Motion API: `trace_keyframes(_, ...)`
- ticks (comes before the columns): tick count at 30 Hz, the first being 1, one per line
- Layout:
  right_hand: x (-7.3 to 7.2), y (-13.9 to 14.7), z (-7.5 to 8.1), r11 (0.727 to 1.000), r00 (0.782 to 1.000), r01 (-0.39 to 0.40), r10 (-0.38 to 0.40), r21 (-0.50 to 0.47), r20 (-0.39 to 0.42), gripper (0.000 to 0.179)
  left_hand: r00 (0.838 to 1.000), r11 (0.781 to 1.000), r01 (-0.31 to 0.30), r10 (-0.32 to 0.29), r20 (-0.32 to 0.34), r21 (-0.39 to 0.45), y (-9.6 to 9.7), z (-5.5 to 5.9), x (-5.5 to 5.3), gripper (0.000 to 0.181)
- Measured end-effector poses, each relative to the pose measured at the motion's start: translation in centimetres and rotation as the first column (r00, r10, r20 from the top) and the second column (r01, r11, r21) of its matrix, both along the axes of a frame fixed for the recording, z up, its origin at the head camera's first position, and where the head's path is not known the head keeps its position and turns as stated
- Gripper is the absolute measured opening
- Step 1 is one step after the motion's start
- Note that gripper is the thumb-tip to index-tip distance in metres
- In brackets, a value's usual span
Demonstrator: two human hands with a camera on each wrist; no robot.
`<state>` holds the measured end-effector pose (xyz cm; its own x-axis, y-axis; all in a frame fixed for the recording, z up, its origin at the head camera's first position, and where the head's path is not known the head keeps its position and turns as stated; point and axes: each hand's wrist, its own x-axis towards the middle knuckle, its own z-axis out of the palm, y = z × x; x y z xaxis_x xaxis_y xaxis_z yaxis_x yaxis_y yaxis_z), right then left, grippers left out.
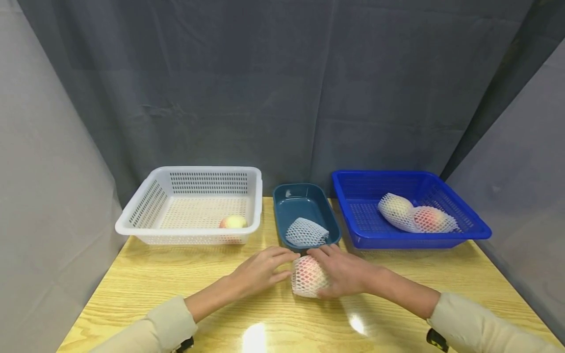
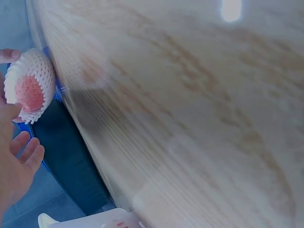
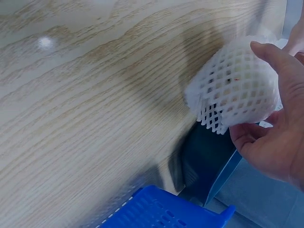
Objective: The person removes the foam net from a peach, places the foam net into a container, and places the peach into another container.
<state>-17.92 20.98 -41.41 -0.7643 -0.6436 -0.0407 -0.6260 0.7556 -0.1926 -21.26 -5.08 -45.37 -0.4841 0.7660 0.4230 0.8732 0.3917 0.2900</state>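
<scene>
A pink and pale yellow peach (image 1: 310, 274) in a white foam net (image 3: 232, 85) is held just above the front of the table, before the small teal tray. My right hand (image 1: 346, 272) grips it from the right, thumb on the near side and fingers on the far side. My left hand (image 1: 263, 268) is at its left, fingers loosely extended, with fingertips close to the net's edge. In the left wrist view, the peach's pink skin shows through the net's open end, beside the left hand (image 2: 16, 164). Firm contact by the left fingers cannot be told.
The teal tray (image 1: 293, 203) holds a loose foam net (image 1: 306, 232). Left of it stands a white basket (image 1: 187, 231) with a bare peach (image 1: 234, 221). A blue basket (image 1: 410, 240) at right holds two netted peaches (image 1: 432, 219). Grey curtains hang behind the wooden table (image 1: 176, 264).
</scene>
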Motion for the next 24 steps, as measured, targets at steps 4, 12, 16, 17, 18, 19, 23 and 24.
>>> trace_keyframes(4,0.1,0.4,-0.1,1.0,1.0,0.017,-0.017,-0.018,0.005,0.092,1.0,1.0,0.004,-0.004,-0.007,0.007,-0.1,-0.2,-0.1,0.042)
trace_keyframes(12,0.2,1.0,0.1,0.996,0.998,0.056,-0.054,-0.068,0.042,0.095,1.0,1.0,0.004,-0.004,-0.002,0.017,-0.4,-0.2,-0.1,0.041)
trace_keyframes(16,0.4,1.5,0.1,0.995,0.998,0.058,-0.055,-0.084,0.04,0.093,1.0,1.0,-0.004,0.004,-0.01,0.024,-0.6,-0.3,0.0,0.042)
trace_keyframes(17,0.4,1.6,0.1,0.994,0.998,0.06,-0.056,-0.087,0.04,0.093,1.0,1.0,-0.005,0.005,-0.013,0.026,-0.6,-0.4,-0.1,0.043)
trace_keyframes(18,0.5,1.7,0.1,0.994,0.998,0.062,-0.058,-0.092,0.04,0.093,1.0,1.0,-0.005,0.006,-0.014,0.03,-0.7,-0.5,-0.1,0.043)
trace_keyframes(19,0.5,1.8,0.1,0.994,0.998,0.062,-0.059,-0.093,0.038,0.092,1.0,0.999,-0.004,0.005,-0.014,0.033,-0.8,-0.5,-0.1,0.043)
trace_keyframes(23,0.7,2.3,0.0,0.994,0.998,0.066,-0.066,-0.09,0.003,0.09,1.0,0.999,-0.005,0.006,-0.017,0.033,-1.1,-0.7,-0.2,0.042)
trace_keyframes(24,0.7,2.4,-0.1,0.994,0.998,0.067,-0.068,-0.088,-0.01,0.089,1.0,0.999,-0.009,0.009,-0.02,0.031,-1.2,-0.8,-0.2,0.042)
